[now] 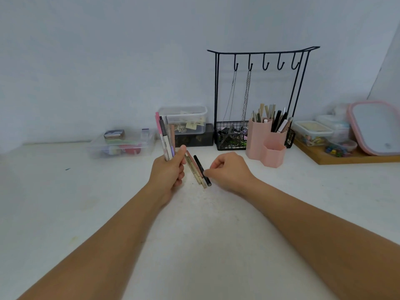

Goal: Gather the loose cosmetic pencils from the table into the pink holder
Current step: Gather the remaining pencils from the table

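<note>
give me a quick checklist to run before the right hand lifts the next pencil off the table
1. Right hand at the loose pencils: ok, its fingertips are at the near end of the black pencil.
2. Firm pinch on that pencil: cannot tell, the fingertips hide the contact.
3. Left hand secure on the bundle of pencils: ok, fingers wrapped round it, bundle upright.
4. Pencils left on the table: not ok, about three lie side by side between the hands.
5. Pink holder within easy path: ok, it stands upright to the right, nothing between it and the hands.
6. Room in the holder: ok, its low front cup looks empty.
</note>
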A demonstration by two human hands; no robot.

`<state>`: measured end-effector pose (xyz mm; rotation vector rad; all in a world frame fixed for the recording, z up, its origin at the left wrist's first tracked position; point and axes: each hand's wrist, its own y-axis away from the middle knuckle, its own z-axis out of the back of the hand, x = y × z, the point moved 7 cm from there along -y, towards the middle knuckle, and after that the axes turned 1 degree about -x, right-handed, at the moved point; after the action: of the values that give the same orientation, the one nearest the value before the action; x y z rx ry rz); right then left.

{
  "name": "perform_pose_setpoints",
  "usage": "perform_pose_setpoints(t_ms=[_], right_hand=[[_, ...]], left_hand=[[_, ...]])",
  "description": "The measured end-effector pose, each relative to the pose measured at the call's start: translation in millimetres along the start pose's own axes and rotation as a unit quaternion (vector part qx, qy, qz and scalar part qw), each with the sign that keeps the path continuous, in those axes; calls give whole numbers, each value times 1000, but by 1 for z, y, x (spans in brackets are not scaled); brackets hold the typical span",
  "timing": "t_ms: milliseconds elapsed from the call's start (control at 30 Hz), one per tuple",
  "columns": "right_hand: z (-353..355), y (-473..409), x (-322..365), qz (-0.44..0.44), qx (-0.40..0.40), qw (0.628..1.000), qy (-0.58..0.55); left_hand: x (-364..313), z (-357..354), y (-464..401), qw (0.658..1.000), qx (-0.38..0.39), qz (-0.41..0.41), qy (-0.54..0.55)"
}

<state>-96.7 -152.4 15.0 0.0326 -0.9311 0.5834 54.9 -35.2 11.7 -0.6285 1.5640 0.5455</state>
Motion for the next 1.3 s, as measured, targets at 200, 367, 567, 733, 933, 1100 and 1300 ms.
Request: perform_pose_setpoints(t_ms=[200, 367, 567, 733, 933, 1100, 1300], right_hand=[[1, 1, 3, -9, 38, 999, 30], [-1, -1, 6, -16, 42, 998, 41], [-4, -4, 6, -33, 77, 988, 127], [5, -8, 3, -29, 65, 987, 140], [3, 6, 22, 4, 34, 973, -229], [-18, 28, 53, 96, 74, 954, -273], [-25, 35, 56, 123, 52, 960, -246]], left_hand=[[0, 1, 0, 1000, -5, 4, 23], [1, 1, -1, 1000, -3, 14, 24], [0, 0, 0, 1000, -7, 14, 12], [2, 0, -1, 1000, 0, 24, 19], [0, -10, 3, 994, 47, 28, 93], [-1, -21, 8, 991, 91, 20, 94], [4, -23, 8, 994, 86, 31, 67]])
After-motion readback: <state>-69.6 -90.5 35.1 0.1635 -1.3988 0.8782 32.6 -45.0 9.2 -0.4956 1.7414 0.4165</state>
